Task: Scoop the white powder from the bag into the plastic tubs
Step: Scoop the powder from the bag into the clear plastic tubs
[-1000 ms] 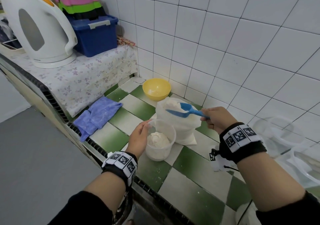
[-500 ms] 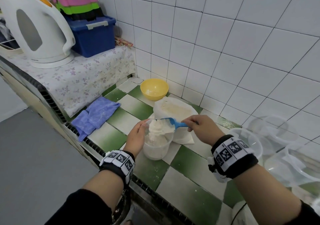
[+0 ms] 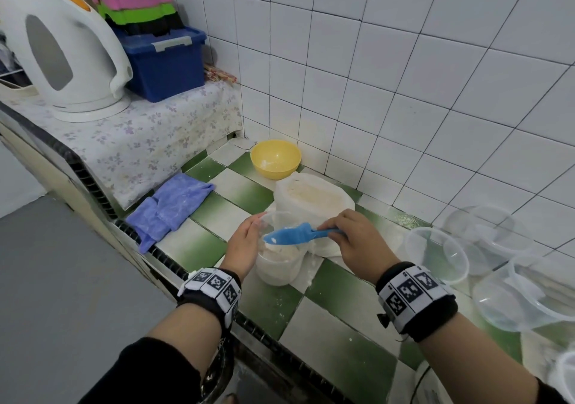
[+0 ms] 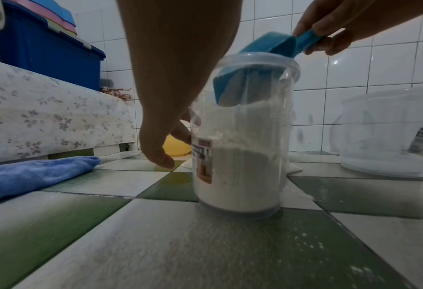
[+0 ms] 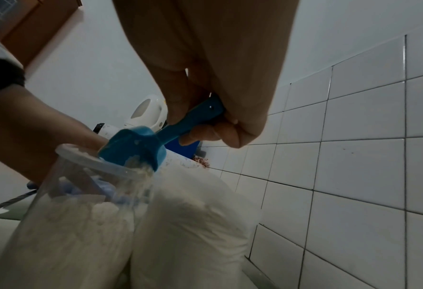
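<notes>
Your left hand [image 3: 241,246] is curling round the side of the clear plastic tub [image 3: 279,267], which is standing upright on the green & white tiled bench [image 3: 339,335] w/ white powder [image 4: 240,166] filling most of it. Your right hand [image 3: 357,242] is pinching the handle of the blue scoop [image 3: 291,235], thumb & fingers closed on it; scoop's tipping mouth-down over the tub rim, powder spilling into the tub. Just behind, touching the tub, the open bag [image 3: 314,197] of powder is sitting on the bench. Empty clear tubs [image 3: 435,254] are standing to your right. Further back: purple cloth [image 3: 169,207] at left, yellow bowl [image 3: 275,159] near the tiled wall, then white kettle [image 3: 62,49] & blue box [image 3: 165,64] on the raised floral-covered ledge.
</notes>
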The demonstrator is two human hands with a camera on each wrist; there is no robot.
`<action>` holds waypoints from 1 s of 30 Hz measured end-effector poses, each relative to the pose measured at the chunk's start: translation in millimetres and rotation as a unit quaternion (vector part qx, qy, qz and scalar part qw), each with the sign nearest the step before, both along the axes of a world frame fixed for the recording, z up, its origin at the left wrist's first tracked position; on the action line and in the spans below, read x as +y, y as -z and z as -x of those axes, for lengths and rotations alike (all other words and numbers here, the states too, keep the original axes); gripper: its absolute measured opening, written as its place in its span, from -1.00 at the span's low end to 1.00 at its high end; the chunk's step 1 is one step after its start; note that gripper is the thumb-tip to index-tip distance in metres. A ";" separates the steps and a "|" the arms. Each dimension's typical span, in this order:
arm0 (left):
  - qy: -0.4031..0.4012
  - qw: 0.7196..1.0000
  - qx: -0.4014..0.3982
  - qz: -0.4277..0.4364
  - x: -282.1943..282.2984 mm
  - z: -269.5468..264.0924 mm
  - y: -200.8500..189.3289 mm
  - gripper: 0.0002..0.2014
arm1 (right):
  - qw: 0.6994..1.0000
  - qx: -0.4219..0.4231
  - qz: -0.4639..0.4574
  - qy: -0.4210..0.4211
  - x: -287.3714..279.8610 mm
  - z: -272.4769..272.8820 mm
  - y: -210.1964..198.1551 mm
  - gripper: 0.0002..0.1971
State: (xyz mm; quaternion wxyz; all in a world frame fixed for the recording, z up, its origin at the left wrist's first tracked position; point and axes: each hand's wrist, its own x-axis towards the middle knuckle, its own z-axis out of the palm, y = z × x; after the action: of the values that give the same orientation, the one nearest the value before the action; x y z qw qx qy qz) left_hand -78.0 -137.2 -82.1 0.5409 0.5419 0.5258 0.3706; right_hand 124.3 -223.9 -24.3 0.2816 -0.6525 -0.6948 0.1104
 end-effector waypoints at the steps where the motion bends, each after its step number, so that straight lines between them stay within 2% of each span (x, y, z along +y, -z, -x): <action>1: 0.001 1.000 0.000 0.001 0.0 0.1 0.3 -0.72 | 1.000 0.005 -0.005 0.001 -0.8 0.2 0.5 -0.80; 6: 0.008 1.000 0.012 -0.011 0.4 -0.1 0.7 -0.70 | 1.000 0.024 -0.011 0.012 -2.8 -0.1 2.2 -0.79; 10: 0.010 1.000 0.019 -0.020 2.0 0.6 4.3 -0.67 | 0.996 0.074 0.030 0.044 -2.1 1.5 -2.0 -0.79; 15: 0.007 0.999 0.030 -0.027 4.8 -0.1 9.0 -0.66 | 0.980 0.146 0.080 0.113 4.9 -6.8 -9.8 -0.77; 18: -0.004 0.999 0.025 -0.028 6.4 -1.1 11.8 -0.70 | 0.962 0.222 0.063 0.149 11.4 -14.8 -15.8 -0.78; 20: -0.008 0.999 0.027 -0.028 8.2 -1.5 13.7 -0.71 | 0.954 0.238 0.044 0.178 17.7 -21.4 -20.6 -0.81; 22: -0.004 0.999 0.033 -0.029 9.9 -1.2 13.6 -0.72 | 0.959 0.200 0.036 0.199 26.0 -27.5 -24.1 -0.82; 26: 0.016 0.999 0.040 -0.027 13.7 1.0 9.8 -0.69 | 0.978 -0.006 0.041 0.205 44.7 -35.2 -21.9 -0.78; 28: 0.025 0.998 0.042 -0.028 16.0 2.2 8.7 -0.67 | 0.972 -0.138 0.059 0.182 53.3 -35.5 -15.5 -0.73; 30: 0.029 0.998 0.045 -0.027 17.9 3.1 9.9 -0.67 | 0.960 -0.220 0.070 0.158 60.3 -33.0 -10.1 -0.68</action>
State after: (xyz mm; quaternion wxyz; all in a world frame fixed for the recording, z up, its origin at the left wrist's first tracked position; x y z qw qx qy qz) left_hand -81.1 -119.3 -92.0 0.5120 0.5873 0.5239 0.3442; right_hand 157.3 -163.6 -14.2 0.0891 -0.7801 -0.6184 -0.0332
